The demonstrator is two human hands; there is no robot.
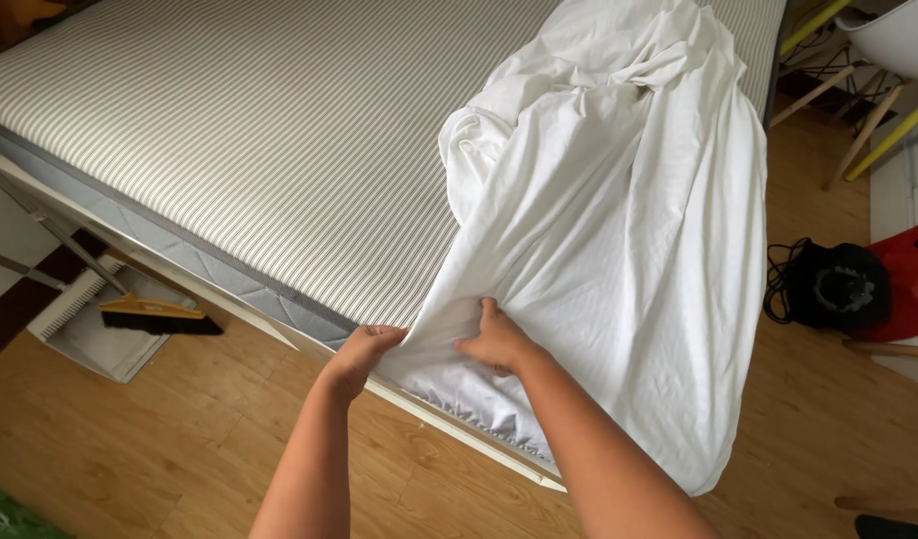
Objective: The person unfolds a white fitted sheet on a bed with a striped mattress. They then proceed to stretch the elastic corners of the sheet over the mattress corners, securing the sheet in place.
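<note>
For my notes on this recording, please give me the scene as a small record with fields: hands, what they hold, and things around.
left hand: left hand pinches the edge of the white sheet
right hand: right hand presses and grips the same sheet near the mattress corner
sheet: crumpled, draped over the corner and hanging toward the floor
mattress: striped mattress, mostly bare
floor: wooden floor
left side: brush lying on a dustpan
right side: black bag

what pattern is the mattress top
Thin grey and white stripes on the mattress, clearest in the head view, left of the white sheet.
</note>
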